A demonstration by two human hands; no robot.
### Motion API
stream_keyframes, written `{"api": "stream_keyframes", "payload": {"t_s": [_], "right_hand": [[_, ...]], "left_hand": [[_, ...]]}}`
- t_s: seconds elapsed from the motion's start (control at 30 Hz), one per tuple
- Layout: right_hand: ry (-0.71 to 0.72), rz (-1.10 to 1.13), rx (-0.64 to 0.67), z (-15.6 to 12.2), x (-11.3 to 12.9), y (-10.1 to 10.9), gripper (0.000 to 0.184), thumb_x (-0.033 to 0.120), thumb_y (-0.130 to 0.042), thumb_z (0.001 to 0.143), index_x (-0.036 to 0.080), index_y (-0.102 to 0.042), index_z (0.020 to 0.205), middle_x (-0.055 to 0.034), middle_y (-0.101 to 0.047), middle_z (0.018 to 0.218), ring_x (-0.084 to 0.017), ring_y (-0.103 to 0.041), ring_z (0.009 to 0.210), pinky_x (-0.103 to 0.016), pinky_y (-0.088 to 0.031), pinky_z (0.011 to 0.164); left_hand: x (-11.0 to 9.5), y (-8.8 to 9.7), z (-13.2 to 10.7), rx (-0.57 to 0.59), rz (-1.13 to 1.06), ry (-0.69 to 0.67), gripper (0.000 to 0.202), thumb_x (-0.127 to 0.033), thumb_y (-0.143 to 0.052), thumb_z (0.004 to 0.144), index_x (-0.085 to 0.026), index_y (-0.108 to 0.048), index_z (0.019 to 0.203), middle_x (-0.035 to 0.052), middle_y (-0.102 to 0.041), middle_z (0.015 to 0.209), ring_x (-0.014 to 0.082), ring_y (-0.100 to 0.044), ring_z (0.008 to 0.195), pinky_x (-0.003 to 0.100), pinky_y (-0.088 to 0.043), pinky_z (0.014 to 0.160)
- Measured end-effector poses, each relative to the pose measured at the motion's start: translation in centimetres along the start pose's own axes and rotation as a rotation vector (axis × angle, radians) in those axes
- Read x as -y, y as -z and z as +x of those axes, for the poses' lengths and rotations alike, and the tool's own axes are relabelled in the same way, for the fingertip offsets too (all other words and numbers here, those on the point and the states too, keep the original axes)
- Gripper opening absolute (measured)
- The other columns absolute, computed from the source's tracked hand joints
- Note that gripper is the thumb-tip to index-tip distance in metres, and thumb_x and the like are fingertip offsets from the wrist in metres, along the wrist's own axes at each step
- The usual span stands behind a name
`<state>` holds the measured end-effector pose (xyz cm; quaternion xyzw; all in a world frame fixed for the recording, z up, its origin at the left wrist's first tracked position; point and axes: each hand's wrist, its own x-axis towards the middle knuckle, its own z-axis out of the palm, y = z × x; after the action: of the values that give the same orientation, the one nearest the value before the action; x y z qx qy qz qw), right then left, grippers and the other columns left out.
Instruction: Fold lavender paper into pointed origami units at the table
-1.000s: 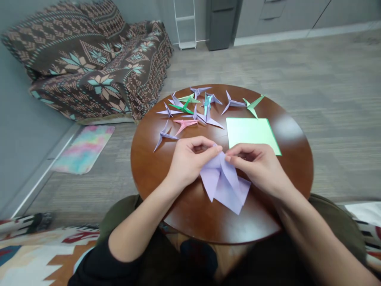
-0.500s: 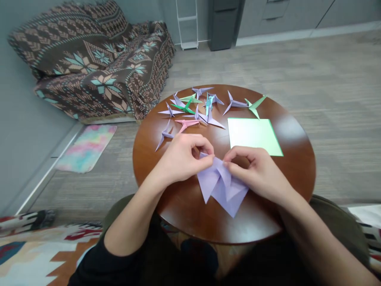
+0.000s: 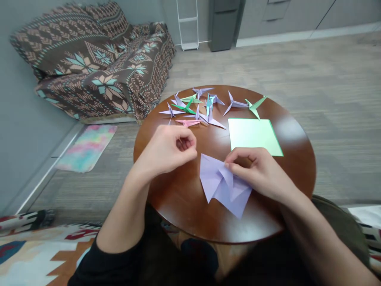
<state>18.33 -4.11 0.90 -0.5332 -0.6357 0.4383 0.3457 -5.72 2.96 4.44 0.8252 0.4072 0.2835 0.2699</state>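
Purple paper (image 3: 212,178): part-folded, over the surface (image 3: 175,210), loose flaps spread toward the near edge. How much of its underside touches the surface cannot be told.

Right hand (image 3: 257,169): at the purple paper's right, thumb and forefinger pinching a raised fold.

Left hand (image 3: 172,149): beyond the purple paper to its left, apart from it; fingers curled in to the thumb, nothing visible in them.

To work the fold well: hold the right pinch light but firm, so the layers do not slip. Support the free left flap before pressing. Align edges first, then crease outward from the pinch. Avoid sideways pulling; thin paper would probably skew or tear.

Light green paper (image 3: 253,135): beyond the purple paper, to its right.

Folded paper figures (image 3: 237,104): farther beyond the purple paper, most to its left, including a pink figure (image 3: 187,123).
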Motion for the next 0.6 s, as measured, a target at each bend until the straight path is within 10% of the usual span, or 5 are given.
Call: {"api": "stream_keyframes", "payload": {"t_s": [0.1, 0.3, 0.6], "right_hand": [[-0.021, 0.084, -0.005, 0.2, -0.4, 0.0, 0.009, 0.018, -0.066, 0.082, 0.017, -0.074, 0.077, -0.0022, -0.073, 0.074, -0.016, -0.062, 0.065, -0.025, -0.042, 0.058], [-0.035, 0.169, -0.037, 0.5, -0.8, 0.2, 0.006, 0.019, -0.069, 0.081, 0.016, -0.074, 0.077, -0.0008, -0.071, 0.07, -0.014, -0.058, 0.061, -0.025, -0.038, 0.055], [0.053, 0.15, -0.055, 0.3, -0.2, -0.5, 0.011, 0.023, -0.068, 0.087, 0.016, -0.075, 0.081, -0.0022, -0.074, 0.078, -0.015, -0.064, 0.07, -0.026, -0.045, 0.065]], "left_hand": [[0.2, 0.6, 0.1, -0.147, -0.083, 0.025, 0.01, -0.016, -0.063, 0.077, -0.016, -0.067, 0.069, 0.0004, -0.064, 0.066, 0.0115, -0.054, 0.061, 0.024, -0.041, 0.059], [-0.6, -1.9, 0.1, 0.121, -0.256, 0.053, 0.012, -0.028, -0.071, 0.083, -0.016, -0.073, 0.083, 0.0025, -0.07, 0.075, 0.0147, -0.062, 0.066, 0.025, -0.046, 0.061], [-1.2, -5.0, 0.0, 0.104, -0.287, 0.042, 0.011, -0.024, -0.069, 0.085, -0.016, -0.074, 0.08, -0.0009, -0.067, 0.07, 0.0109, -0.054, 0.06, 0.023, -0.039, 0.056]]}}
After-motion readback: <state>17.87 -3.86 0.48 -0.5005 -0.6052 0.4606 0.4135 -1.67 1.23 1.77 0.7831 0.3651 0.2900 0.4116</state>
